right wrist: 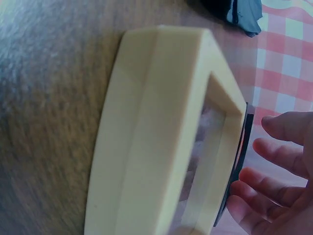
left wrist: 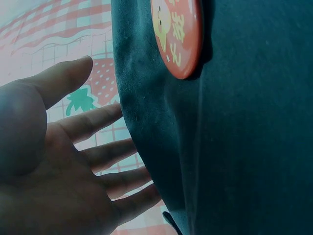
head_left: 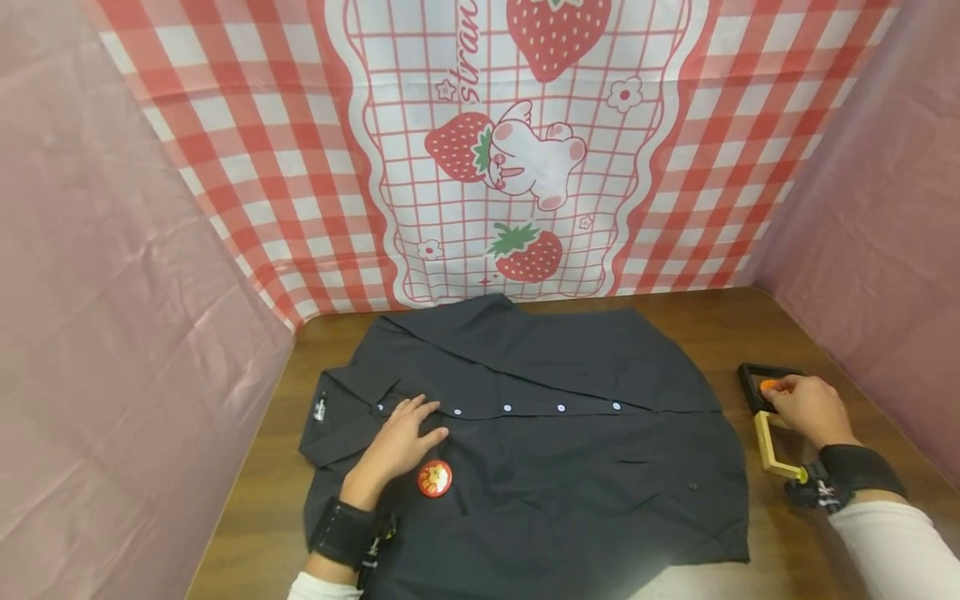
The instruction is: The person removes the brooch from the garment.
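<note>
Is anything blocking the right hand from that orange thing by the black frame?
Nothing that I can see: the right hand is right at the orange thing, with nothing visible between them. Whether it's gripping it, I can't tell.

**Cloth-screened table bay; wider premises undetermined.**
I work at a wooden tabletop (head_left: 247, 517), screened ahead by a red-and-white checked cloth (head_left: 675, 150) printed with strawberries and a white cartoon animal, and on either side by plain pink sheets (head_left: 112, 292). The black device straps (head_left: 343, 533) on my wrists are consistent with a recording booth. Whether it stands in a home, workshop or office, I cannot determine.
</note>
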